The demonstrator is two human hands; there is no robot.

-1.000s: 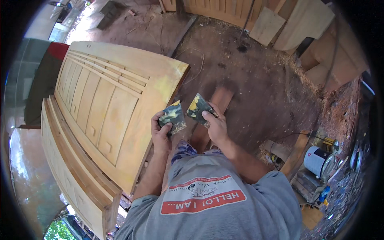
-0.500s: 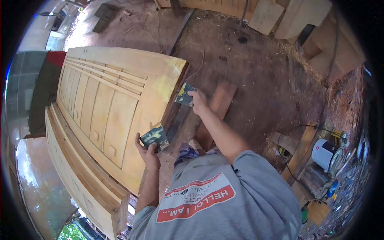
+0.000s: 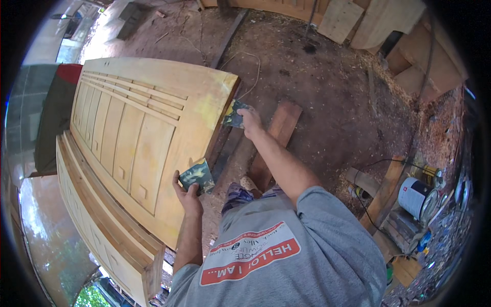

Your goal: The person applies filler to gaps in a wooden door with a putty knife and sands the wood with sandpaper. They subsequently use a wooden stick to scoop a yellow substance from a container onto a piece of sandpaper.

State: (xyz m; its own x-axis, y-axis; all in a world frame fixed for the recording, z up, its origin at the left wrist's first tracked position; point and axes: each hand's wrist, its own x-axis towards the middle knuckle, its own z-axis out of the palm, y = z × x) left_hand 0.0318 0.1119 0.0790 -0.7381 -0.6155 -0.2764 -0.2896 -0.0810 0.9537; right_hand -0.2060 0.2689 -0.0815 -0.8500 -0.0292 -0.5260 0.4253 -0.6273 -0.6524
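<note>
While pressed to the door [image 3: 153, 133] edge, both hands, left [image 3: 188, 197] and right [image 3: 251, 123], each gripping sandpaper [image 3: 197, 175].

A bare dirt floor [image 3: 327, 92], strewn with sawdust and wood scraps, is seen across the upper and right parts of the frame. A short reddish plank [image 3: 276, 140] is laid flat on it near the centre. A paint can [image 3: 415, 197] is set on wooden blocks at the lower right. Pale boards [image 3: 341, 19] are stood along the top edge. Panelled wooden doors [image 3: 133, 138] are stacked at the left; what they rest on cannot be made out.
</note>
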